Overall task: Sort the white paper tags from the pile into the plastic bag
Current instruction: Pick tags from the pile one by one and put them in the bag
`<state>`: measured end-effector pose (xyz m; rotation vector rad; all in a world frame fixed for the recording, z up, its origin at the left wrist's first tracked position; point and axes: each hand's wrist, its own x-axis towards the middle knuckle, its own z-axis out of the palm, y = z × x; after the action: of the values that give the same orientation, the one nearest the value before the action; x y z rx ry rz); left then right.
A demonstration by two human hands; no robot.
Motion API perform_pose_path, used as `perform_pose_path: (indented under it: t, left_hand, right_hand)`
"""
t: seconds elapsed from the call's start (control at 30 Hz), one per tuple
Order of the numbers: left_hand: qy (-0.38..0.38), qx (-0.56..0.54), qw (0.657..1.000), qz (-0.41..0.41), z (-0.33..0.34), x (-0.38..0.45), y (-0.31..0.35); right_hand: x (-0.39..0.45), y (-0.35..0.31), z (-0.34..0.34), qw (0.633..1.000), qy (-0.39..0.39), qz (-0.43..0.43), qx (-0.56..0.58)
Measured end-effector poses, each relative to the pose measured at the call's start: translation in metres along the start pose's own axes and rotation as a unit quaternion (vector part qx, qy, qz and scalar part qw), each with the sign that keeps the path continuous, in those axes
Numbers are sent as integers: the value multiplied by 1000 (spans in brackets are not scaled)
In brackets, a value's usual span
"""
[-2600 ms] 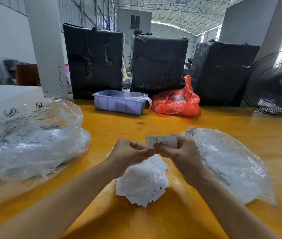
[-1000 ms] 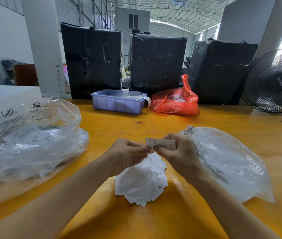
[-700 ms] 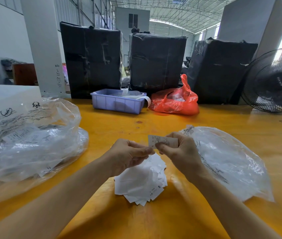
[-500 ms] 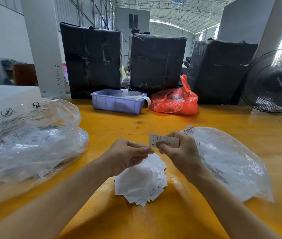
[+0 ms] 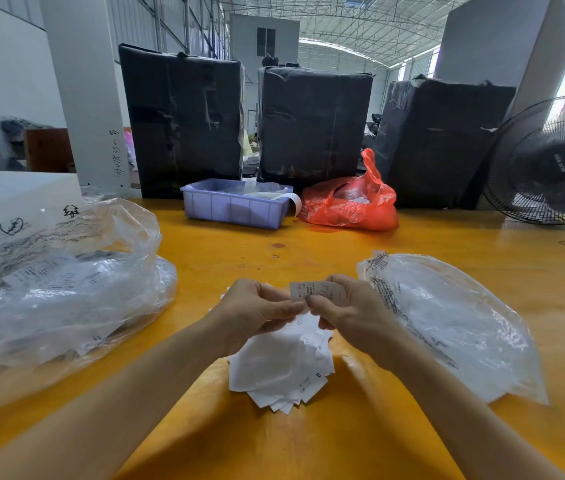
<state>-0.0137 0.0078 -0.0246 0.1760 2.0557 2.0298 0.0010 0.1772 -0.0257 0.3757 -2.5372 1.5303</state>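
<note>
A yellow desk [image 5: 447,237] runs across a warehouse bay, with black-wrapped bales behind it. At far left lies a crumpled clear bag [image 5: 66,289] holding printed paper. Farther back stand a lilac bin [image 5: 232,206] and a red bag [image 5: 350,202].

At the centre, the left hand [image 5: 257,313] has its fingers curled, its grip pinching something at the fingertips; whether that is the edge of a tag I cannot tell. Below the hands lies the pile of tags [image 5: 281,368], loosely fanned on the desk. The right hand [image 5: 347,313] pinches a small stack of white tags [image 5: 312,291] between thumb and fingers, held upright. To the right lies the plastic bag [image 5: 447,323], flat, its mouth toward the hands.

The tags look thin, light and slippery against each other, so they are best pinched at a short edge.
</note>
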Motion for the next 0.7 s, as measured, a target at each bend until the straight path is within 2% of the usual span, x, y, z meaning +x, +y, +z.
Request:
perform_pose_path:
  t: [0.17,0.43,0.57,0.7]
  left_hand:
    - [55,54,996,46,-1,3,-2]
    - [45,83,993,69,2,2,-4]
    - [31,59,996,66,1,0,-2]
    - [41,-30,997,52,1,2,-1]
  right_hand:
    - [1,2,-2,999,-23,-9,-43]
    - [0,2,-5,998,22,-46,-47]
    - [0,5,-5,997,15,-34,-73]
    - [1,5,-6,997,20,-36,-61]
